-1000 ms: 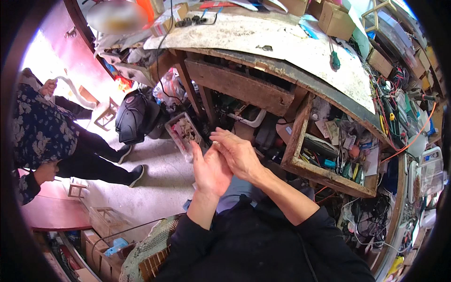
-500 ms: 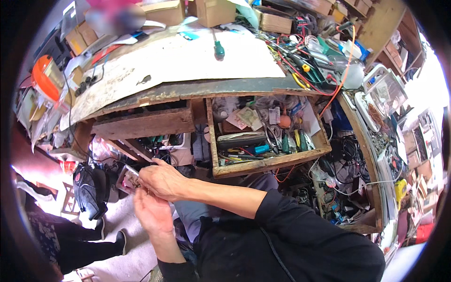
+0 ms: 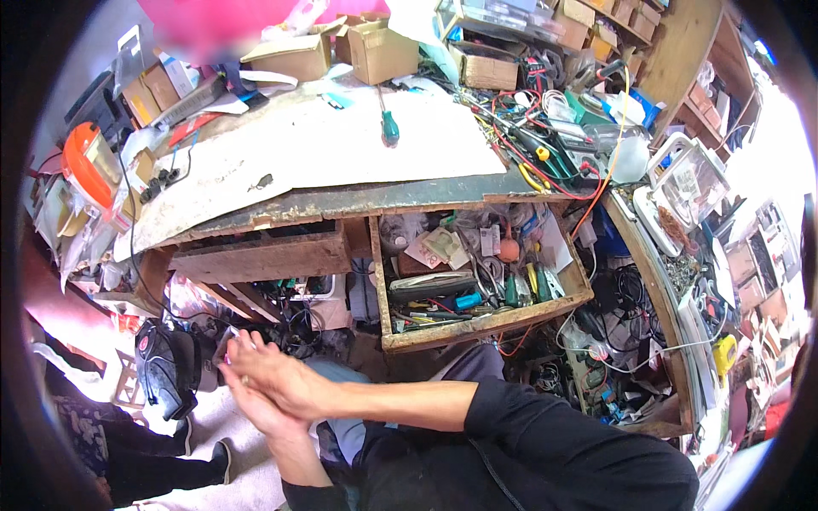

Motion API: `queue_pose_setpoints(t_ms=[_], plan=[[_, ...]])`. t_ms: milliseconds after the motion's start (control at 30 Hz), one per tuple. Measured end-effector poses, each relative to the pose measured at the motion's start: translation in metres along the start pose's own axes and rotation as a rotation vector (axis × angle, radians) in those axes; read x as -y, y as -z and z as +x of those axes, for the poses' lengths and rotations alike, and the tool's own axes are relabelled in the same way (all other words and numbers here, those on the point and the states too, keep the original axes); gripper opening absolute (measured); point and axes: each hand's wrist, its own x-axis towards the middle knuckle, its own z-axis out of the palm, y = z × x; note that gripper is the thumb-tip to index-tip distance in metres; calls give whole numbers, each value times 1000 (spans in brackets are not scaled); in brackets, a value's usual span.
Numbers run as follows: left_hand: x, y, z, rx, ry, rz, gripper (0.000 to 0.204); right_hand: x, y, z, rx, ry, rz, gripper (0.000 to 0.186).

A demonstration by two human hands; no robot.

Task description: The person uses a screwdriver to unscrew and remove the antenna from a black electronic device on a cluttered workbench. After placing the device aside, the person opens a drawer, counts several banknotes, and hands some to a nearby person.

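Observation:
Low on the left, away from the desk, my two hands are laid against each other. My right hand [image 3: 285, 379] lies across the palm of my left hand [image 3: 262, 416], its fingers stretched out and a little apart. The left hand is turned palm up beneath it, its fingers extended but partly covered. Nothing shows in either hand, though the space between the palms is hidden. Just beyond my fingertips is part of a small box [image 3: 223, 342]. An open wooden drawer [image 3: 490, 326] holds pliers, a dark case [image 3: 432, 286], banknotes [image 3: 445, 245] and other small tools.
On the desk, a green-handled screwdriver [image 3: 389, 129] lies on a white sheet [image 3: 324, 157]. Cables and tools crowd the right side. A second drawer [image 3: 260, 255] juts out at left. A black bag [image 3: 166, 362] and another person's legs [image 3: 145, 460] are at lower left.
My right hand's fingers have spread and straightened over the left palm, where they were curled before. Both hands sit slightly further left. The whole desk appears lower in view.

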Motion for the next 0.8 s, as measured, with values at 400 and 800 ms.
queue_pose_setpoints(t_ms=[400, 800], plan=[[6, 28, -11, 80, -39, 258, 49, -25, 18, 19, -18, 26, 3, 37], [1, 58, -2, 38, 179, 79, 51, -3, 15, -4, 135, -91, 84, 51]])
